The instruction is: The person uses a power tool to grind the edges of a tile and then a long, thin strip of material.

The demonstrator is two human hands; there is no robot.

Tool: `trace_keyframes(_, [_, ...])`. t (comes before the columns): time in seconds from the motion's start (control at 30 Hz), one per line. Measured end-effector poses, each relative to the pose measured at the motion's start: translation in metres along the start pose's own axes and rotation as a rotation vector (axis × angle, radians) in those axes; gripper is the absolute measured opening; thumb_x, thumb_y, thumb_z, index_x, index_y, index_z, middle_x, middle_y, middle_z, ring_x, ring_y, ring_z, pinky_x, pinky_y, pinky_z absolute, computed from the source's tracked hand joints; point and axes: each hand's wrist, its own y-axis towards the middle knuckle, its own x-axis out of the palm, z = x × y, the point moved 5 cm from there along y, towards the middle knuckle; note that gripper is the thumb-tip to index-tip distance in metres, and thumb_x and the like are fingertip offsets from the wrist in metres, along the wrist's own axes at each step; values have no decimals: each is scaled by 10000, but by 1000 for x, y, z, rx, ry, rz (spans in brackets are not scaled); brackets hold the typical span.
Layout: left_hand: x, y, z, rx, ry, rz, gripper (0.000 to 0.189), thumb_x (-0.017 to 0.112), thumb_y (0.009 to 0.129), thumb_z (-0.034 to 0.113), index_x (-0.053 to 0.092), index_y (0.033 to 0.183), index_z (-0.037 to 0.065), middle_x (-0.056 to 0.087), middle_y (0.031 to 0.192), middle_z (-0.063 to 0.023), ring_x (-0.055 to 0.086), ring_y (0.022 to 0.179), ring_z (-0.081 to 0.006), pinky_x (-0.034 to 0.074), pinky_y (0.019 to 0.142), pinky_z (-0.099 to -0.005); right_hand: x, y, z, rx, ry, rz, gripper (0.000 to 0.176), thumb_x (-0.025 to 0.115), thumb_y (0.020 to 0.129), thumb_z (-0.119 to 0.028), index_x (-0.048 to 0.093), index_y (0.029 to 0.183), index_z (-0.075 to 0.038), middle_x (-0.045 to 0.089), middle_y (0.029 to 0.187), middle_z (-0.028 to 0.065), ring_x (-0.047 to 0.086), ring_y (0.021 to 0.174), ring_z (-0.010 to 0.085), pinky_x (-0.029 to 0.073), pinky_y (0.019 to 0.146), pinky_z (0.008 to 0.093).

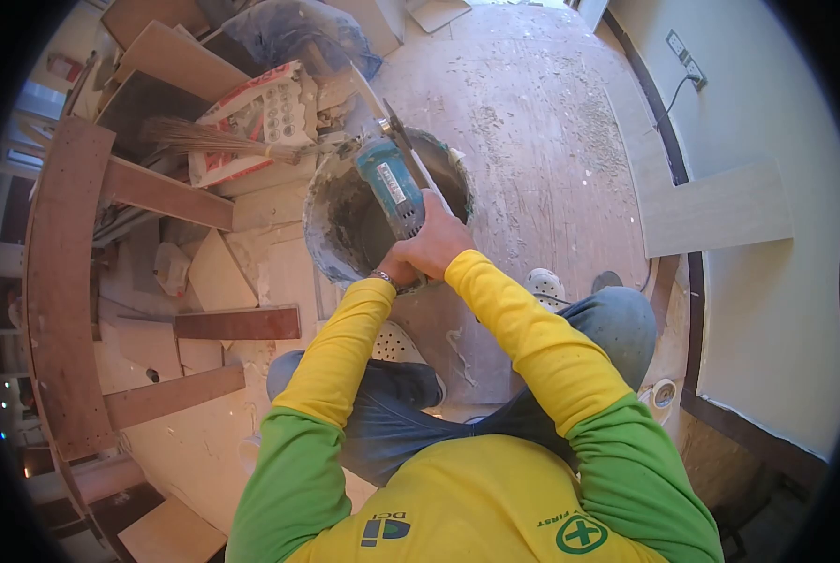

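My left hand [396,269] is closed round the rear of a teal angle grinder [388,184], partly hidden by my other hand. The grinder points away from me, over the mouth of a round, mortar-crusted bucket [321,239]. My right hand [438,235] lies against the grinder's rear right side, its fingers closed on the near end of a narrow tile strip [423,161]. That strip runs along the tool towards the disc [385,122] at the far end. A pale, thin piece [367,92] projects beyond the disc.
Left of the bucket lie a twig broom [209,138], a red-and-white sack [251,117] and wooden boards [73,300]. Debris is scattered over the floor [532,122]. A cord runs from the wall socket [690,66] at right, where a plank [720,208] leans. Perforated clogs [396,345] are on my feet.
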Motion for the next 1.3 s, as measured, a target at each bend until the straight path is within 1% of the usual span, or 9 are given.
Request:
trace_keyframes(0.33, [-3, -1, 7, 85, -47, 88, 177, 698, 891, 88, 739, 1063, 83, 753, 947, -78, 711, 909, -184, 571, 818, -377, 1, -2, 1, 4, 2, 1, 1029, 750, 707, -314, 254, 1560, -25, 600, 1326, 339, 605, 1239, 462, 477, 1084, 450])
trace_keyframes(0.4, [-1, 0, 0, -66, -84, 6, 182, 696, 890, 98, 737, 1067, 81, 753, 950, -83, 712, 925, -194, 568, 832, -386, -1, -4, 0, -3, 7, -2, 1032, 751, 705, -312, 252, 1562, -25, 601, 1325, 339, 604, 1242, 461, 478, 1084, 451])
trace_keyframes(0.53, [-3, 2, 2, -8, -17, -11, 192, 705, 882, 112, 736, 1068, 79, 753, 962, -84, 712, 944, -200, 565, 843, -394, -1, -4, 1, 6, 13, -8, 1035, 752, 705, -309, 249, 1565, -28, 603, 1326, 334, 605, 1242, 457, 478, 1084, 450])
trace_keyframes(0.73, [7, 7, -24, -143, -135, -39, 240, 731, 862, 134, 732, 1097, 82, 758, 993, -99, 715, 965, -208, 562, 856, -398, 0, -3, 3, 9, 7, -15, 1034, 751, 710, -306, 245, 1568, -26, 611, 1325, 320, 610, 1240, 446, 478, 1085, 445])
trace_keyframes(0.83, [-2, 3, -16, 38, -43, 111, 246, 731, 863, 135, 730, 1104, 83, 762, 1004, -107, 722, 979, -212, 564, 859, -398, 3, 0, 8, 0, 29, 7, 1075, 801, 664, -342, 284, 1548, -14, 618, 1303, 311, 629, 1204, 437, 498, 1052, 436])
trace_keyframes(1.13, [10, 8, -32, -147, -75, -86, 210, 705, 894, 143, 741, 1094, 91, 765, 1013, -114, 723, 1021, -227, 556, 893, -390, -1, -5, 4, 18, 36, -37, 1022, 733, 712, -293, 247, 1568, -18, 616, 1314, 324, 616, 1231, 448, 485, 1073, 441])
trace_keyframes(1.2, [1, 2, -16, 169, 102, 141, 205, 714, 898, 149, 743, 1095, 98, 768, 996, -107, 729, 998, -230, 561, 882, -386, -1, -4, 4, 6, 10, -33, 1023, 728, 713, -286, 239, 1571, -16, 616, 1312, 326, 616, 1231, 448, 485, 1072, 437])
trace_keyframes(1.23, [-3, 2, -7, 170, 102, 140, 205, 714, 898, 149, 743, 1095, 98, 768, 996, -107, 729, 998, -230, 561, 882, -386, 1, -2, 6, 7, 11, -31, 1023, 728, 713, -286, 239, 1571, -16, 616, 1312, 326, 616, 1231, 448, 485, 1072, 437])
trace_keyframes(1.3, [-2, 3, -12, -16, 90, -49, 250, 723, 902, 164, 731, 1144, 101, 763, 1056, -124, 718, 1051, -263, 551, 926, -399, 2, 1, 9, -4, 32, 11, 1076, 804, 657, -363, 297, 1540, -15, 630, 1279, 315, 637, 1181, 451, 510, 1025, 448])
